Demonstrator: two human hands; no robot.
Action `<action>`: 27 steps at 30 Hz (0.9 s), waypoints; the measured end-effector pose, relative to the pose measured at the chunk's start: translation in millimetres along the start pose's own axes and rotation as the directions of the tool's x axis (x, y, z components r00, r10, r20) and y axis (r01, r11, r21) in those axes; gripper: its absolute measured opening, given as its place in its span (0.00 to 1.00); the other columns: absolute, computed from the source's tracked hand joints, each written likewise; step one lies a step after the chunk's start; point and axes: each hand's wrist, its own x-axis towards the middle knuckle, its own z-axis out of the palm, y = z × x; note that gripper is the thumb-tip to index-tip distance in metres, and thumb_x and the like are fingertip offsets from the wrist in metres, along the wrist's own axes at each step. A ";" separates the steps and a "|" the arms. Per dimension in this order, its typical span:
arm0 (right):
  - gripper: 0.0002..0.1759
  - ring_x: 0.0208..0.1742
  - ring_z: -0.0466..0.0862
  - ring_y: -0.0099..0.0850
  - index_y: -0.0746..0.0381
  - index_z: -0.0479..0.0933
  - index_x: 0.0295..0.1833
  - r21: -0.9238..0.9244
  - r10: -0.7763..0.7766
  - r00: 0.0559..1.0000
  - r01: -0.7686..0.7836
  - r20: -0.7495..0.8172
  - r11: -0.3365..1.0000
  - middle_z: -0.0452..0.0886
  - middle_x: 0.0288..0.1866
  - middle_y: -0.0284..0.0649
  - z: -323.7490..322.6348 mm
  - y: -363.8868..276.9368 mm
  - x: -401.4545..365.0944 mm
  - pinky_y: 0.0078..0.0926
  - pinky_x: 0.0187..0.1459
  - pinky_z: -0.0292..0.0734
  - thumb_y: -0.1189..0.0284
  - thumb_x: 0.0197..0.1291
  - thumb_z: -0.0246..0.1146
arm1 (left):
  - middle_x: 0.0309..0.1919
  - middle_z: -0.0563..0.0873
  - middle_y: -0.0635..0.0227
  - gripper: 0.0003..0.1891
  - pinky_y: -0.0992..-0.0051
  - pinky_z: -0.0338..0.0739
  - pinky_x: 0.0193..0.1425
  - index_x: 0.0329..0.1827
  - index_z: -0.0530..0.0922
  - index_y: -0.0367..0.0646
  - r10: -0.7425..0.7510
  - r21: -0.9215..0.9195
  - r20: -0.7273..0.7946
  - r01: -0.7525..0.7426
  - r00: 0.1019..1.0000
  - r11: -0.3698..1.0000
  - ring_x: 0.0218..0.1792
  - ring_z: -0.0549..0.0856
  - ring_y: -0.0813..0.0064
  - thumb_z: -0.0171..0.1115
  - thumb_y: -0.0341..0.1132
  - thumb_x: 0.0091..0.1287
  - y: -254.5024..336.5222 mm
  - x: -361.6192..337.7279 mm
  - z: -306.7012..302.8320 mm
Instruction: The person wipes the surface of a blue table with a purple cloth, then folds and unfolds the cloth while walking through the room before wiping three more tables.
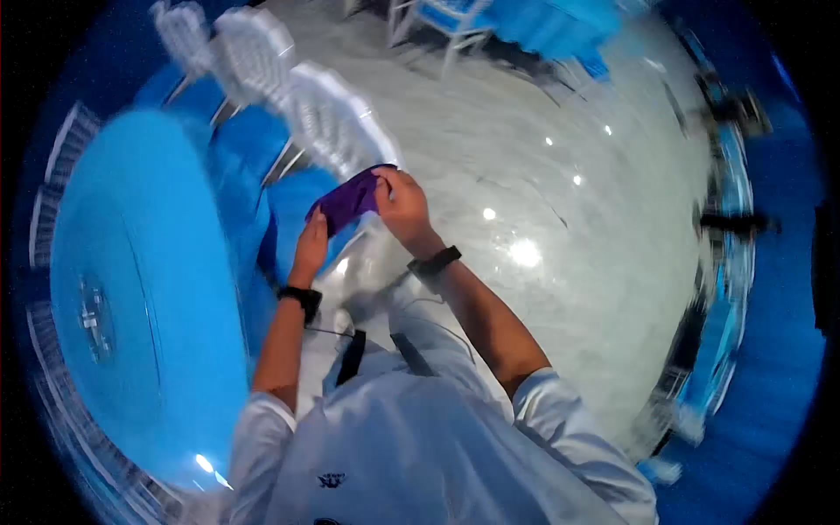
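A purple cloth (348, 203), looking like a folded napkin, is stretched between my two hands in front of my body. My left hand (310, 249) grips its lower left end, the fingers closed along the edge. At the upper right end, my right hand (402, 206) pinches the cloth with thumb and fingers. Dark bands circle both wrists. Beyond the cloth stands the nearest white chair (337, 114), blurred by motion.
A round table (157, 289) with a blue tablecloth fills the left side, white chairs around it. Another blue-covered table (551, 26) with a white chair (446, 22) stands at the back. The pale shiny floor (542, 192) reflects lights. Blurred furniture lines the right edge.
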 end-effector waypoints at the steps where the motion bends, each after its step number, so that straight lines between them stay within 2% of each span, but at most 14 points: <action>1: 0.11 0.41 0.81 0.44 0.63 0.79 0.45 -0.096 0.061 0.998 -0.063 -0.030 0.993 0.82 0.39 0.46 -17.3 18.7 7.8 0.36 0.47 0.76 0.75 0.58 0.57 | 0.61 0.72 0.41 0.27 0.65 0.64 0.68 0.68 0.65 0.35 0.080 0.024 0.072 -0.082 0.994 0.996 0.65 0.71 0.49 0.37 0.47 0.77 27.3 13.8 21.0; 2: 0.12 0.41 0.81 0.44 0.63 0.79 0.46 -0.181 0.128 0.990 -0.137 -0.062 0.974 0.82 0.39 0.46 -32.7 38.7 15.0 0.37 0.47 0.76 0.75 0.56 0.58 | 0.62 0.72 0.44 0.27 0.66 0.63 0.68 0.68 0.65 0.33 0.099 -0.083 0.095 -0.091 0.991 0.992 0.65 0.71 0.52 0.37 0.46 0.77 51.2 26.3 42.1; 4: 0.12 0.40 0.79 0.49 0.63 0.80 0.44 -0.146 0.059 0.989 -0.079 -0.132 0.986 0.82 0.37 0.48 -49.9 69.3 15.7 0.41 0.47 0.74 0.74 0.54 0.58 | 0.64 0.71 0.49 0.27 0.69 0.61 0.69 0.67 0.65 0.30 0.070 -0.284 0.133 -0.030 0.989 0.958 0.64 0.70 0.59 0.38 0.45 0.77 75.4 30.9 76.7; 6: 0.13 0.43 0.79 0.50 0.64 0.80 0.42 -0.057 0.202 0.977 -0.198 0.073 0.979 0.81 0.36 0.51 -53.8 88.0 10.3 0.44 0.46 0.74 0.67 0.57 0.58 | 0.66 0.70 0.55 0.27 0.71 0.59 0.70 0.66 0.65 0.27 -0.013 -0.459 0.137 0.075 0.990 0.885 0.64 0.70 0.65 0.38 0.44 0.77 85.6 35.3 97.2; 7: 0.14 0.43 0.79 0.51 0.64 0.80 0.42 -0.028 0.208 0.973 -0.206 0.104 0.978 0.81 0.36 0.51 -55.2 90.7 5.3 0.44 0.46 0.74 0.66 0.58 0.58 | 0.66 0.70 0.55 0.27 0.71 0.59 0.70 0.66 0.65 0.27 -0.004 -0.434 0.142 0.066 0.990 0.899 0.64 0.70 0.65 0.38 0.44 0.77 85.0 37.4 109.5; 9: 0.15 0.43 0.79 0.51 0.64 0.80 0.42 0.046 0.209 0.965 -0.219 0.158 0.975 0.81 0.36 0.51 -46.5 88.3 -10.3 0.44 0.45 0.75 0.64 0.59 0.58 | 0.58 0.77 0.51 0.25 0.71 0.65 0.65 0.62 0.70 0.27 -0.076 -0.091 -0.140 0.063 0.987 0.994 0.59 0.75 0.62 0.42 0.42 0.75 78.4 28.0 119.8; 10: 0.15 0.43 0.79 0.51 0.65 0.79 0.42 0.031 0.231 0.960 -0.238 0.158 0.971 0.81 0.35 0.52 -40.3 86.8 -19.0 0.45 0.44 0.75 0.63 0.59 0.58 | 0.58 0.77 0.51 0.25 0.71 0.65 0.65 0.62 0.70 0.27 -0.080 -0.055 -0.159 0.072 0.984 0.996 0.59 0.75 0.62 0.42 0.42 0.75 88.6 15.9 110.5; 12: 0.16 0.41 0.79 0.52 0.65 0.79 0.40 0.040 0.248 0.963 -0.253 0.103 0.967 0.81 0.35 0.53 -28.5 88.5 -22.8 0.45 0.44 0.76 0.62 0.59 0.58 | 0.51 0.82 0.55 0.22 0.72 0.70 0.59 0.59 0.73 0.28 -0.193 -0.085 -0.025 0.190 0.981 0.978 0.52 0.79 0.66 0.46 0.40 0.74 115.7 7.6 93.5; 14: 0.15 0.40 0.80 0.52 0.65 0.78 0.38 0.001 0.269 0.925 -0.279 0.267 0.960 0.80 0.36 0.54 -40.2 93.1 -14.5 0.46 0.43 0.75 0.62 0.58 0.59 | 0.52 0.82 0.55 0.22 0.72 0.72 0.57 0.61 0.73 0.29 -0.048 -0.032 -0.038 0.047 0.998 0.998 0.50 0.80 0.68 0.49 0.39 0.73 124.3 -2.9 89.3; 17: 0.14 0.39 0.81 0.51 0.63 0.79 0.34 -0.016 0.215 0.806 -0.247 0.552 0.969 0.81 0.33 0.51 -61.9 109.2 4.5 0.47 0.42 0.75 0.61 0.56 0.58 | 0.47 0.85 0.57 0.18 0.74 0.75 0.51 0.57 0.75 0.29 -0.112 0.039 -0.061 0.115 0.992 0.993 0.46 0.82 0.72 0.53 0.33 0.69 173.3 -13.7 99.7; 20: 0.15 0.37 0.81 0.50 0.62 0.79 0.32 -0.032 0.150 0.749 -0.170 0.646 0.985 0.81 0.31 0.50 -82.4 129.1 23.8 0.47 0.41 0.75 0.61 0.56 0.58 | 0.43 0.86 0.55 0.18 0.73 0.77 0.48 0.56 0.77 0.32 -0.041 0.184 -0.085 0.056 0.996 0.981 0.43 0.84 0.70 0.55 0.34 0.68 209.9 -6.9 122.6; 22: 0.15 0.37 0.81 0.51 0.63 0.79 0.33 -0.022 0.111 0.776 -0.124 0.620 0.992 0.80 0.32 0.51 -113.8 151.9 41.3 0.46 0.41 0.75 0.61 0.55 0.59 | 0.42 0.87 0.53 0.17 0.71 0.78 0.47 0.55 0.77 0.33 0.043 0.235 -0.085 -0.022 0.995 0.972 0.42 0.86 0.67 0.56 0.34 0.67 206.8 14.0 150.9; 24: 0.15 0.36 0.81 0.51 0.63 0.79 0.34 0.028 0.113 0.769 -0.168 0.629 0.985 0.80 0.32 0.51 -143.0 188.7 60.0 0.46 0.40 0.74 0.61 0.55 0.59 | 0.43 0.85 0.48 0.17 0.69 0.78 0.46 0.55 0.78 0.35 0.097 0.187 0.034 -0.102 0.995 0.977 0.43 0.86 0.60 0.56 0.35 0.66 202.4 42.9 178.8; 27: 0.15 0.33 0.81 0.49 0.64 0.79 0.35 -0.005 0.248 0.800 -0.293 0.547 0.956 0.81 0.30 0.51 -208.3 253.9 88.6 0.41 0.38 0.76 0.62 0.54 0.58 | 0.42 0.84 0.48 0.16 0.68 0.78 0.46 0.54 0.78 0.39 0.156 0.259 0.191 -0.203 0.969 0.944 0.42 0.86 0.55 0.57 0.35 0.65 248.9 101.9 243.9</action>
